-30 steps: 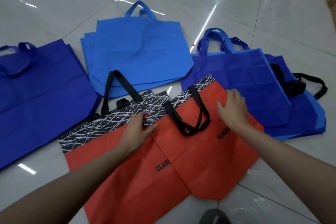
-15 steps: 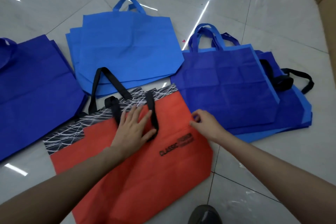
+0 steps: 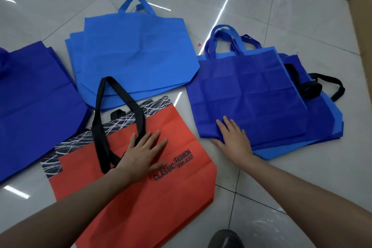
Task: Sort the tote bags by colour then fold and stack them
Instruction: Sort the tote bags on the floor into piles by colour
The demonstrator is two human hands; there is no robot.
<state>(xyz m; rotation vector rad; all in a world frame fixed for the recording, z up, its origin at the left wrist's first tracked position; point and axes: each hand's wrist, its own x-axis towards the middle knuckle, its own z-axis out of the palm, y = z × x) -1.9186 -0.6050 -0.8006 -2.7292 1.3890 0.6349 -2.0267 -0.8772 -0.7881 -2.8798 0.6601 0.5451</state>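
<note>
Shifting the right hand (image 3: 234, 140) off the edge of the orange tote bag (image 3: 141, 197), its pinching spot half a second back, and laying it palm-down, fingers straight, on the near corner of the royal-blue bag pile (image 3: 247, 94) to the right. Keeping the left hand (image 3: 144, 155) flat and spread on the orange fabric just above the printed CLASSIC lettering, with both hands well apart and neither curled round anything. Showing a single orange stack near the middle of the floor (two bags side by side a second ago), with a lower patterned band peeking out at its left.

Finding the black strap handle (image 3: 98, 110) flung further out than before, looping over the near edge of the sky-blue bag pile (image 3: 134, 52) and passing under the left wrist. Flanked at far left by a second royal-blue pile (image 3: 34, 94), cut by the frame. Noting more black handles (image 3: 326, 82) poking from beneath the right pile, a grey shoe toe (image 3: 225, 239) at the bottom edge and a pink scrap (image 3: 199, 44) beyond.

Resting throughout on glossy pale floor tiles (image 3: 281, 6) streaked with reflections. Looking matte and non-woven, creased in grid folds, with clipped bottom corners and white scribbled lines across the orange bag's black top band.
</note>
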